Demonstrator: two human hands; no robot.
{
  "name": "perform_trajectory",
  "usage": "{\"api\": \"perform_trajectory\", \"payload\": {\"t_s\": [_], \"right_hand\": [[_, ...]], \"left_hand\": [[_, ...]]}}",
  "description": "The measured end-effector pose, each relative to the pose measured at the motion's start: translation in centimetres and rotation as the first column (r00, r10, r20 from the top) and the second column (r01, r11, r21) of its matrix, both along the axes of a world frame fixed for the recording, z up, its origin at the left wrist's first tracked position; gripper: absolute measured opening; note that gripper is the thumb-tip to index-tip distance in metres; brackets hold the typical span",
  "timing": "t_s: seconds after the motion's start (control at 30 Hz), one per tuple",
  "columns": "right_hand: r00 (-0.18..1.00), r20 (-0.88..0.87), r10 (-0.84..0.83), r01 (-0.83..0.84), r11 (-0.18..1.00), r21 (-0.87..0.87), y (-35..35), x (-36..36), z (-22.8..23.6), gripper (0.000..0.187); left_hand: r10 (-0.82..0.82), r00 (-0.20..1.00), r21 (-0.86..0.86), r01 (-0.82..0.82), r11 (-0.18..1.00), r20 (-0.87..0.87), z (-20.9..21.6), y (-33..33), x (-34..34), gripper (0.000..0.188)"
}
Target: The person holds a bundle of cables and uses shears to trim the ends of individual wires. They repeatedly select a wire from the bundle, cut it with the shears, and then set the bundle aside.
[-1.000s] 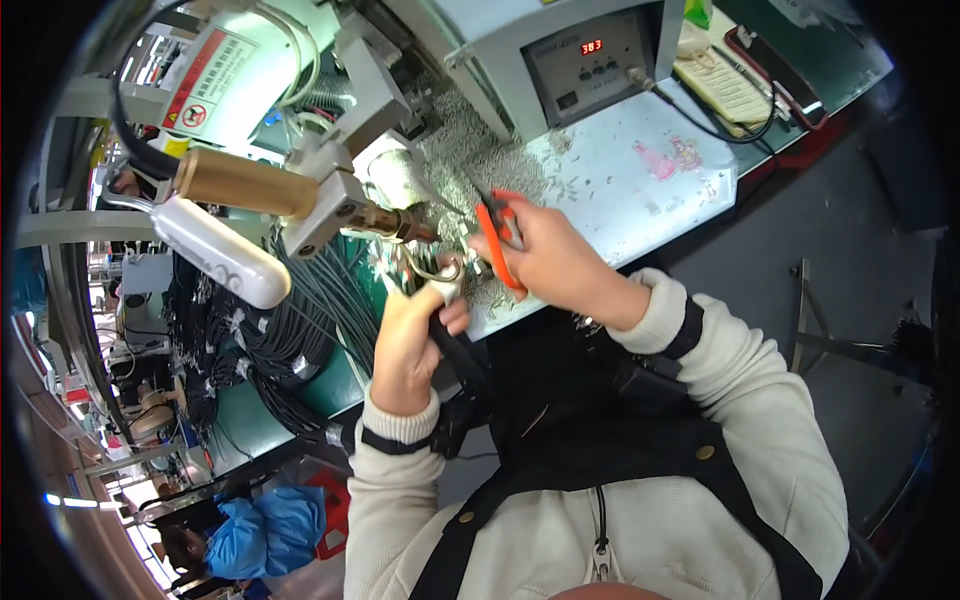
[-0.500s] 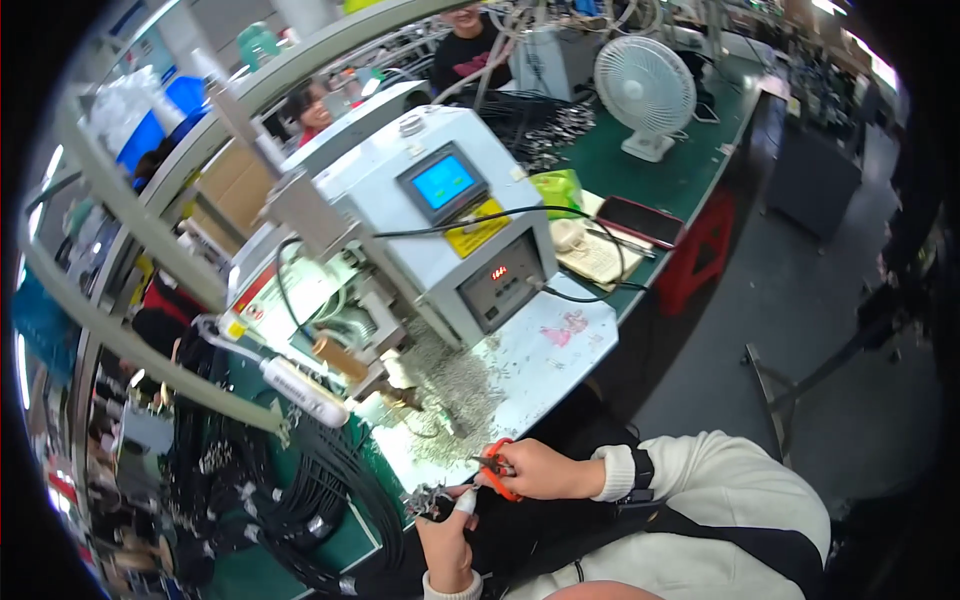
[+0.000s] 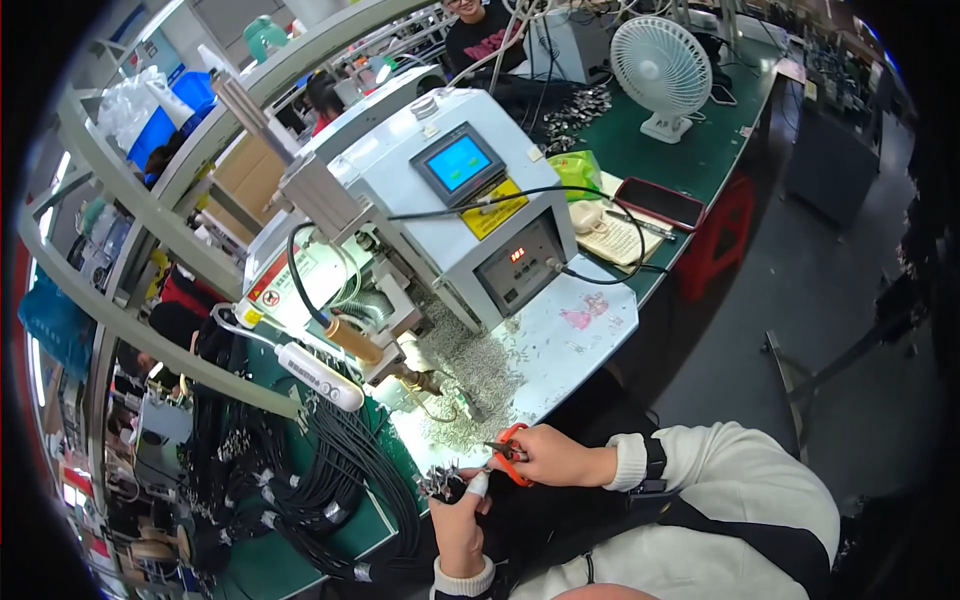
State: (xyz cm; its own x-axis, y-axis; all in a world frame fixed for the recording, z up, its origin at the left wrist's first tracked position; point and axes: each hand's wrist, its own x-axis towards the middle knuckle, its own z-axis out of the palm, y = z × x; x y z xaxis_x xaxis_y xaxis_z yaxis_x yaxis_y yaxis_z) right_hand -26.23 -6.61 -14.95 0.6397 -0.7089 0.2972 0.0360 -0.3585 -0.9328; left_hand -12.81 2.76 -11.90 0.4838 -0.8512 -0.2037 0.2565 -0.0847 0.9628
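My right hand is closed around orange-handled cutting pliers, whose dark jaws point left. Just below and left, my left hand grips a bundle of cable ends with small silvery tips; white wrapping covers one finger. The plier jaws sit close above that finger and to the right of the bundle. Whether they touch a cable is too small to tell. Behind both hands, many tiny cut-off bits lie scattered on the white worktop beneath the machine's metal nozzle.
A grey machine with a blue screen stands behind the worktop. Black cables lie coiled at left, near a white handheld stick and a slanting frame bar. A notebook, a phone and a fan are farther right.
The whole view has shifted slightly, so the scene sits a little differently. Both hands keep their grips, with the pliers still beside the bundle.
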Motion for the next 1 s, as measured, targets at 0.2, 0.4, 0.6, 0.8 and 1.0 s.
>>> {"api": "perform_trajectory", "payload": {"t_s": [0.2,0.4,0.6,0.8,1.0], "right_hand": [[0.993,-0.036,-0.109,0.113,0.985,0.127,-1.6,0.4,0.8,0.026],[0.995,0.042,-0.091,0.060,0.878,0.475,-4.0,0.2,2.2,0.023],[0.994,0.022,-0.104,0.081,0.868,0.489,-5.7,0.8,2.0,0.022],[0.999,-0.024,-0.049,0.054,0.898,0.436,-7.5,3.3,1.8,0.017],[0.997,-0.048,-0.057,0.072,0.908,0.412,-7.6,3.8,1.8,0.015]], "left_hand": [[-0.103,0.975,0.093,0.123,0.988,-0.195,0.0,-3.3,1.9,0.014],[-0.102,0.929,0.169,0.172,0.971,-0.356,0.5,-6.4,4.3,0.009],[-0.136,0.928,0.091,0.178,0.980,-0.347,0.2,-8.5,5.0,0.012],[-0.172,0.940,0.103,0.210,0.972,-0.294,0.5,-9.2,4.9,0.017],[-0.204,0.934,0.102,0.243,0.965,-0.291,0.6,-9.5,5.5,0.023]]}}
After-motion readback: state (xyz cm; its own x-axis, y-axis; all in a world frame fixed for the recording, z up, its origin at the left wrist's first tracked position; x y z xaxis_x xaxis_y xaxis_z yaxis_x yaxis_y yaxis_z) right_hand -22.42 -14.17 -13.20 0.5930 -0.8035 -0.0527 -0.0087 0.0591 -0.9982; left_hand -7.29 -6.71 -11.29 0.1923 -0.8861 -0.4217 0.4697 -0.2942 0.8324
